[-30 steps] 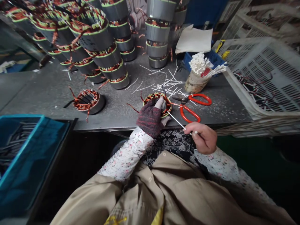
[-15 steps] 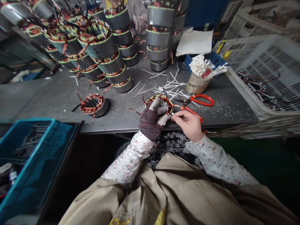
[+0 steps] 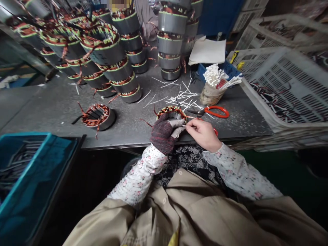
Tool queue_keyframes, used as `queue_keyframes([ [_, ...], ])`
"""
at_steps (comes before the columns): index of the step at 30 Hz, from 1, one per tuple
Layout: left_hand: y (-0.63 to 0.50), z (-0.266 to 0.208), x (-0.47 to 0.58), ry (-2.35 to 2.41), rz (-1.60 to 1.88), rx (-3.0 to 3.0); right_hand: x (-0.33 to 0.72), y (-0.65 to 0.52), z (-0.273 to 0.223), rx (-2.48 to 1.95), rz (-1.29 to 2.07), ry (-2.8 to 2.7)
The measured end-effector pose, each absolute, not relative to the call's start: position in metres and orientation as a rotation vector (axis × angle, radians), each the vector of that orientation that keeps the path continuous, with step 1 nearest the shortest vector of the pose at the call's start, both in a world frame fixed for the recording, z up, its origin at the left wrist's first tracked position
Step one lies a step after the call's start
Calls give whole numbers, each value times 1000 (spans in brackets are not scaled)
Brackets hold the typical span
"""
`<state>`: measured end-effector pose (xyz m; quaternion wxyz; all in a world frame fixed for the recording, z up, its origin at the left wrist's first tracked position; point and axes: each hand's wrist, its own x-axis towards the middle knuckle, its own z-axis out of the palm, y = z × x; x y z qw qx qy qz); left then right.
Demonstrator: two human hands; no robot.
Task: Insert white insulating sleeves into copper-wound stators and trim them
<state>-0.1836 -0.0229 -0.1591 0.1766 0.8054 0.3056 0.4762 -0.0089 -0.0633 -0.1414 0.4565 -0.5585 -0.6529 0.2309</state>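
A motor stator (image 3: 166, 109) with copper windings and yellow-green edging lies near the bench's front edge. My left hand (image 3: 165, 133), in a dark knitted glove with pale fingertips, is closed on its near side, fingers over the rim. Bare, my right hand (image 3: 203, 134) pinches a thin white cord at the stator's right side; most of the cord is hidden by the fingers. Red-handled scissors (image 3: 217, 112) lie just beyond my right hand, partly covered by it. Loose white cords (image 3: 183, 99) are scattered behind the stator.
Another stator (image 3: 109, 120) sits to the left. Stacked stators (image 3: 125, 71) rise at the back. A cup (image 3: 211, 95) of white cords stands right, beside a white crate (image 3: 292, 85) of wires. A teal bin (image 3: 38, 164) is at lower left; a person (image 3: 146, 20) shows behind.
My left fingers have shifted from inside the stator's ring towards its near right rim. My right hand stays pinched beside them. The whole view has shifted slightly.
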Motion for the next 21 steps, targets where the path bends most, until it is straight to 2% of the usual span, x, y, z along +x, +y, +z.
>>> queue_keyframes([
  [5, -22, -161, -185, 878, 1320, 2301, -5, -73, -139, -1326, 691, -1489],
  [10, -21, -158, -186, 906, 1281, 2360, -7, -70, -141, -1296, 620, -1566],
  [15, -19, -150, -189, 766, 1275, 2544, -11, -57, -144, -1390, 653, -1623],
  [21, -4, -153, -197, 763, 1268, 2677, -19, -63, -119, -1597, 575, -1722],
])
